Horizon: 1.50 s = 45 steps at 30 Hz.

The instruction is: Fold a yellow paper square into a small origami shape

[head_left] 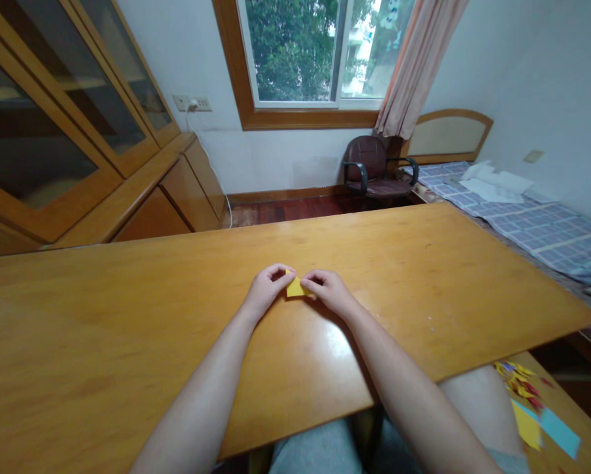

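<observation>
A small piece of yellow paper point(297, 288) is held just above the wooden table point(128, 316), with a folded-looking upper edge. My left hand point(270, 284) pinches its upper left corner between thumb and fingers. On the other side, my right hand point(328, 287) grips the right part of the same paper with thumb and forefinger. The fingers partly cover both ends of the paper, so its full shape is hidden.
At lower right, a lower wooden surface bears a pile of small yellow and red folded pieces point(520, 382), yellow paper point(526, 424) and light blue paper point(559, 432). Beyond the table stand an armchair point(367, 161), a bed point(537, 210) and a glass-doored cabinet point(142, 210).
</observation>
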{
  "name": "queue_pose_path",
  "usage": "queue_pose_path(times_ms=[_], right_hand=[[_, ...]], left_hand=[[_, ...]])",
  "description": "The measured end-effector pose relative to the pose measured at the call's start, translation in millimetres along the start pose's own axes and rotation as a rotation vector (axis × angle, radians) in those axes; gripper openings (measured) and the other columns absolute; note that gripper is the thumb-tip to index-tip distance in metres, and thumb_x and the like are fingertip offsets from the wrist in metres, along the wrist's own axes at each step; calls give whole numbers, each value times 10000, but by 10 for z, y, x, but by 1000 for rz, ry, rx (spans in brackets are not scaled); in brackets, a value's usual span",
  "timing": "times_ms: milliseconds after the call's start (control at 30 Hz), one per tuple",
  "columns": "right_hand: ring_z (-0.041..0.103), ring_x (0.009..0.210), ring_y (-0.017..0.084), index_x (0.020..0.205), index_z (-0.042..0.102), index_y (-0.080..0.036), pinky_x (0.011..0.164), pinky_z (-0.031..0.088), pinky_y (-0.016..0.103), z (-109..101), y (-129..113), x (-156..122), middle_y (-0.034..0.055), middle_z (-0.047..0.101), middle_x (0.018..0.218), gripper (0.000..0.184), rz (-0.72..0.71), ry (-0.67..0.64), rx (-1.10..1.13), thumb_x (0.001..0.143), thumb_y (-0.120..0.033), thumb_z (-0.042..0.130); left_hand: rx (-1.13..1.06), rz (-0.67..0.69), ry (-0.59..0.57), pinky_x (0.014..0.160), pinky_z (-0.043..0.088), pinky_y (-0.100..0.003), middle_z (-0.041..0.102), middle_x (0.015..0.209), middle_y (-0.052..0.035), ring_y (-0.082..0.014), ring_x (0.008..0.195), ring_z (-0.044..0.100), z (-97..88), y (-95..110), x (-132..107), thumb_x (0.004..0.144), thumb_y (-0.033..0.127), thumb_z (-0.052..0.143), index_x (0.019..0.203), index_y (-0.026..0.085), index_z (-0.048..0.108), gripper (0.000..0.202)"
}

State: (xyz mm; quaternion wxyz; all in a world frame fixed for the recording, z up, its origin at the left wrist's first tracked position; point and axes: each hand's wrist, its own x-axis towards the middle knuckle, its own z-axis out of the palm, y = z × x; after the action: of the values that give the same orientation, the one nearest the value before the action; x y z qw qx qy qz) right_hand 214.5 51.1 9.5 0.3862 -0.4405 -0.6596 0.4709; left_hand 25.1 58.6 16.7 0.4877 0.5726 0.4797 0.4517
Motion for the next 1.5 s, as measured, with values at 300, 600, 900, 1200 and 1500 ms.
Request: queue_pose_path(times_ms=[300, 600, 900, 1200, 1500], right_hand=[[573, 676, 139, 826, 700, -151, 635, 422, 235, -2, 0, -8, 21, 672, 745, 244, -19, -3, -53, 840, -371, 597], [568, 649, 142, 767, 682, -147, 635, 420, 246, -8, -21, -1, 20, 658, 699, 231, -19, 36, -21, 821, -360, 609], [610, 681, 159, 793, 692, -144, 650, 448, 258, -43, 73, 15, 51, 698, 752, 271, 19, 128, 21, 818, -404, 620], [619, 776, 161, 953, 674, -166, 726, 466, 269, 1, 22, 18, 60, 703, 895, 283, -63, 132, -5, 842, -421, 619], [584, 714, 150, 835, 685, -164, 670, 431, 248, -6, 7, 13, 29, 679, 788, 238, -59, 101, -19, 840, -392, 616]], left_hand=[[74, -54, -77, 604, 412, -246, 631, 654, -7, -145, 618, 547, 4, 55, -31, 717, 439, 697, 726, 151, 683, 289], [-97, -64, 53, 621, 416, -244, 653, 665, -10, -138, 623, 557, -17, 4, -23, 699, 398, 733, 705, 143, 696, 258], [-267, -53, 236, 616, 428, -237, 650, 664, 7, -128, 610, 565, -104, -109, 25, 663, 382, 773, 719, 146, 679, 259], [-190, -19, 157, 631, 438, -241, 655, 689, 1, -135, 629, 568, -47, -41, -1, 698, 427, 746, 744, 151, 681, 287], [6, -3, 47, 675, 453, -254, 673, 734, -14, -156, 674, 599, 7, 1, -22, 701, 435, 725, 769, 170, 690, 276]])
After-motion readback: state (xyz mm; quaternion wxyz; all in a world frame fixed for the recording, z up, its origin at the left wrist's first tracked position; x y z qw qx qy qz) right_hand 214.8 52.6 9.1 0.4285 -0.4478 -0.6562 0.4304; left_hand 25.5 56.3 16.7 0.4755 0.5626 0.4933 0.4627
